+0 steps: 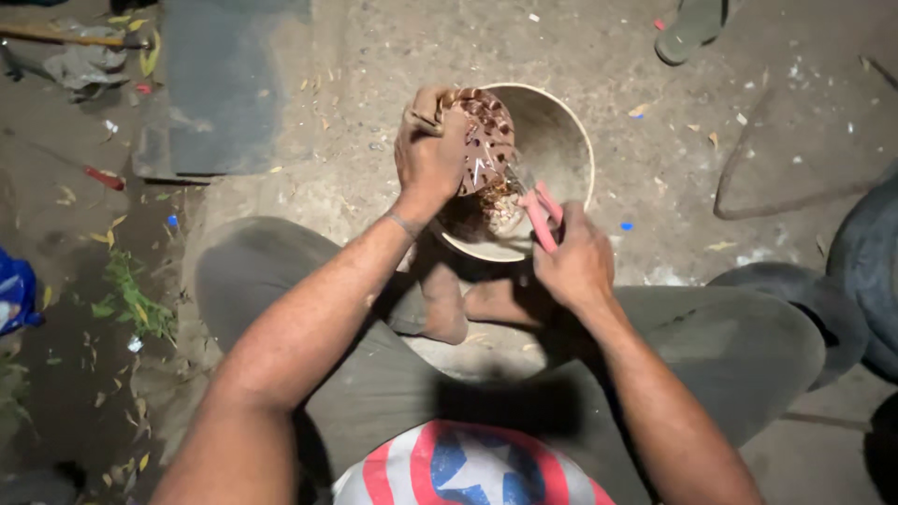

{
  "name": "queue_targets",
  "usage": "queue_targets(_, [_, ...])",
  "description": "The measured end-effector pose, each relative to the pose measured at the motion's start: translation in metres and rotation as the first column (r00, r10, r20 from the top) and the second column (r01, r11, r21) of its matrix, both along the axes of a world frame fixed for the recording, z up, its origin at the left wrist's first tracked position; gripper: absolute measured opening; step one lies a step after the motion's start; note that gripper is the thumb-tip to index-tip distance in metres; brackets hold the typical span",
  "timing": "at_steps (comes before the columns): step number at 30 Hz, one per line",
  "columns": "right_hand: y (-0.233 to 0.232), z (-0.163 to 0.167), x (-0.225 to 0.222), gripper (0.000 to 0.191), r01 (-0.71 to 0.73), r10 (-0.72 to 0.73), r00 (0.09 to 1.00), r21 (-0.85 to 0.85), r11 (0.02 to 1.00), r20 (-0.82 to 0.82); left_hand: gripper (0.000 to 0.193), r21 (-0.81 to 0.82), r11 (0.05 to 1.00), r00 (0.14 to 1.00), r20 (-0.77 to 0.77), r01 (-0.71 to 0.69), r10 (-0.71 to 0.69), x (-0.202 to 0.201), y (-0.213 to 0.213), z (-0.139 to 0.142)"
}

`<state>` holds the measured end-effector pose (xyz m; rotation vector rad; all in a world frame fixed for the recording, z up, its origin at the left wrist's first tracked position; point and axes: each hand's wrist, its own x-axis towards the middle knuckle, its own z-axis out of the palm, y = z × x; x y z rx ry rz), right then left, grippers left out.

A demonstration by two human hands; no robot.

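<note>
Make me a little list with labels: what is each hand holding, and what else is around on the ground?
left hand: grips a round brown perforated metal part, held over the bowl
right hand: holds red-handled pliers, tips at the part
bowl: pale, round, on the dirt ground
seating: person sits on the ground, bare feet near the bowl
nearby: green sandal, red-handled tool, dark tyre

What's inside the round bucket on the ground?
The bucket looks mostly bare on its right side. Small pale bits lie near its bottom, but the left hand and the brown perforated piece cover the rest.
</note>
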<state>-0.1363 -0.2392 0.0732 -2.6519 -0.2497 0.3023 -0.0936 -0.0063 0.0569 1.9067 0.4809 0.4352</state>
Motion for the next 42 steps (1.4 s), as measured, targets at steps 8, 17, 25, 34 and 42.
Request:
queue_targets(8, [0.004, -0.005, -0.031, 0.018, 0.557, 0.277, 0.519, 0.565, 0.609, -0.809, 0.047, 0.269, 0.962, 0.946, 0.300, 0.042, -0.125, -0.012, 0.015, 0.022])
queue_targets(17, [0.007, -0.011, -0.017, 0.020, 0.632, 0.196, 0.486, 0.497, 0.594, -0.852, 0.039, 0.072, 0.963, 0.913, 0.306, 0.259, -0.268, -0.010, 0.003, 0.002])
queue_targets(25, [-0.003, 0.013, -0.018, 0.056, 0.523, 0.463, 0.393, 0.607, 0.598, -0.794, 0.039, -0.410, 0.836, 0.929, 0.220, 0.365, -0.297, 0.005, -0.007, -0.050])
queue_targets(34, [-0.017, 0.006, -0.027, 0.073, 0.510, 0.670, 0.387, 0.753, 0.417, -0.633, 0.045, -0.701, 0.665, 0.954, 0.079, 0.260, -0.289, 0.007, 0.002, -0.057])
queue_targets(42, [-0.032, 0.006, -0.014, 0.048, 0.039, 0.471, 0.728, 0.716, 0.697, -0.499, 0.051, -0.894, 0.205, 0.810, 0.237, 0.398, -0.536, 0.011, 0.005, -0.034])
